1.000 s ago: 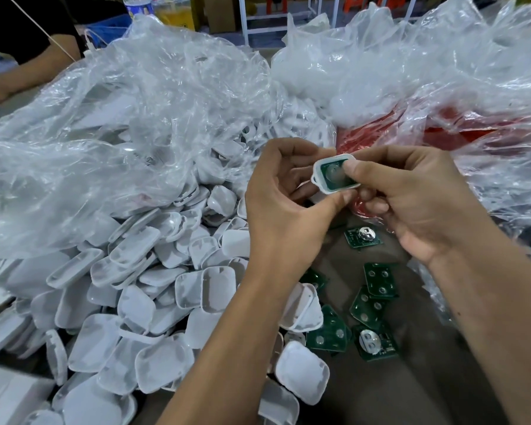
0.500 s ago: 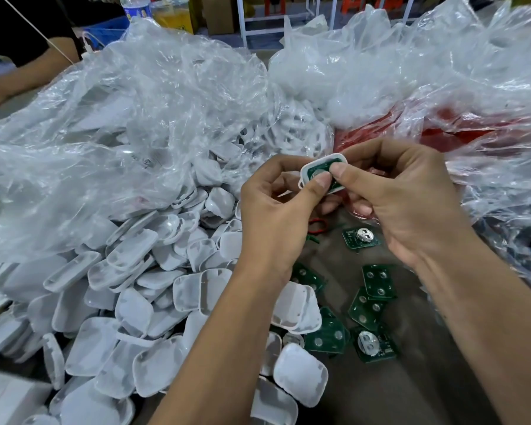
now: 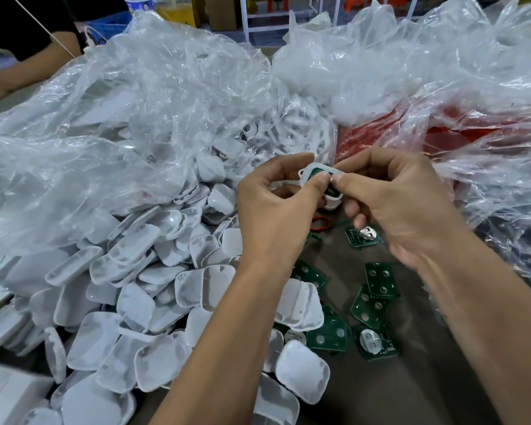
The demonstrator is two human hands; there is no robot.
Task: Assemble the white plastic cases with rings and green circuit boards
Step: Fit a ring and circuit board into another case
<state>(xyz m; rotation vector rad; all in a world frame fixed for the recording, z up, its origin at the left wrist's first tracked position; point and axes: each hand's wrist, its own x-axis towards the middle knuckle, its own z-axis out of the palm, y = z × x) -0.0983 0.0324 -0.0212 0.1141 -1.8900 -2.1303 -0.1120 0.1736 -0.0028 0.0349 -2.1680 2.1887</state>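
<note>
Up above the brown worktop (image 3: 411,391): small white rounded plastic case (image 3: 319,173) with green circuit board inside, pinched by left hand (image 3: 276,216) and right hand (image 3: 405,204), thumbs pressing together.

Your case pile (image 3: 129,289) sits left on the desk (image 3: 411,378), spilling from the bag (image 3: 120,133) behind it. Loose boards (image 3: 380,280) lie right of the pile; another bag (image 3: 442,87) sits behind those.
</note>
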